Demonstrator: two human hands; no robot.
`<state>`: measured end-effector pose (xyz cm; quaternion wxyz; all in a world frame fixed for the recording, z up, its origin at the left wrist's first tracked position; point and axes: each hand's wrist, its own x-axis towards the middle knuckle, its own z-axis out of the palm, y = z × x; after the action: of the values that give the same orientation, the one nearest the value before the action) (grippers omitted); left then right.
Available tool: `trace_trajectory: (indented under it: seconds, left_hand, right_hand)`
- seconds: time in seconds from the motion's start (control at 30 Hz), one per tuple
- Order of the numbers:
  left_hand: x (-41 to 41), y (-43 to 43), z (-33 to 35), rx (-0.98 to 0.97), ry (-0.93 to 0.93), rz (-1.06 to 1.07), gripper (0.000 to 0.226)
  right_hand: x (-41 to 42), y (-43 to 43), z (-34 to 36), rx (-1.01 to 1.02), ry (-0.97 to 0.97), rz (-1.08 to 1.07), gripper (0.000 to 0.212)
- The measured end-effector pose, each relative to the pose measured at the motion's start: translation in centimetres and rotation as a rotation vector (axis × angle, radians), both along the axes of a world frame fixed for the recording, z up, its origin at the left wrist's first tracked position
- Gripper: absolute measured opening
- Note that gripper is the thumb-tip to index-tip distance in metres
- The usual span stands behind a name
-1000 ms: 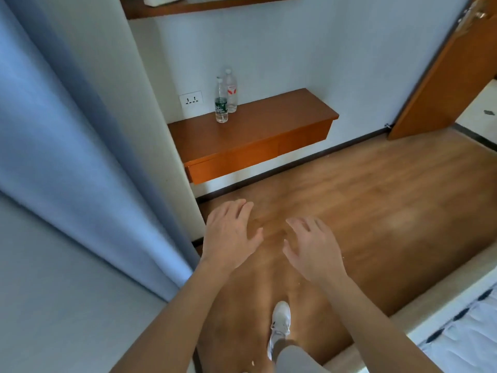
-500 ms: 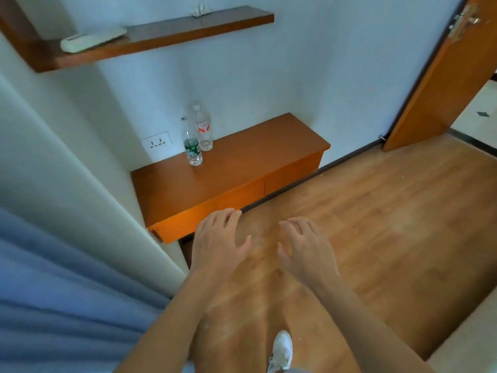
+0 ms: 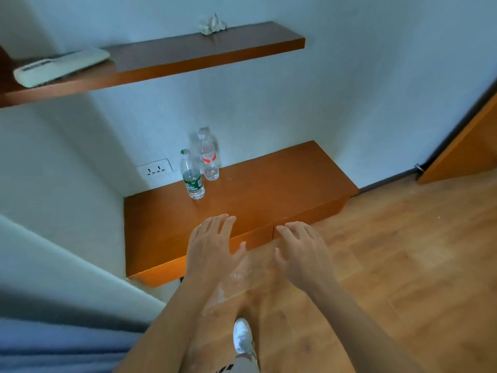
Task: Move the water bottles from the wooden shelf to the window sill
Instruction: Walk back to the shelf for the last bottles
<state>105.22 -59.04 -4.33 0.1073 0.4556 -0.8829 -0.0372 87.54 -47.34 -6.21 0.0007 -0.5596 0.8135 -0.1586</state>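
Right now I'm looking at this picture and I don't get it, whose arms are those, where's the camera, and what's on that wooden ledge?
The picture comes from one wide-angle camera worn on a person's head, looking forward and down, so the two bare arms coming up from the bottom belong to the wearer. There is no machine here.

The left hand and right hand are both open, fingers spread, and hold nothing. They hover in front of the lower wooden shelf, not touching it as far as I can tell.

At the back of that shelf, near the wall, stand two upright water bottles close together: the green-label bottle in front and the red-label bottle behind it. A wall socket sits just left of them.

On a higher shelf lie a flat white device and a crumpled white thing I can't identify.
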Motion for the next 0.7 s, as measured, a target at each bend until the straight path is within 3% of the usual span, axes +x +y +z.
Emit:
trace_trajectory:
  seconds: [0.27, 0.7]
  left_hand:
    - [-3.7, -10.3, -0.7, -0.022, 0.104, 0.066, 0.063]
    - [-3.4, -22.2, -5.4, 0.069, 0.086, 0.226, 0.057]
  right_hand:
    - [-3.4, -12.1, -0.6, 0.000, -0.029, 0.054, 0.048]
    - [-7.5, -29.4, -2.8, 0.101, -0.070, 0.169, 0.053]
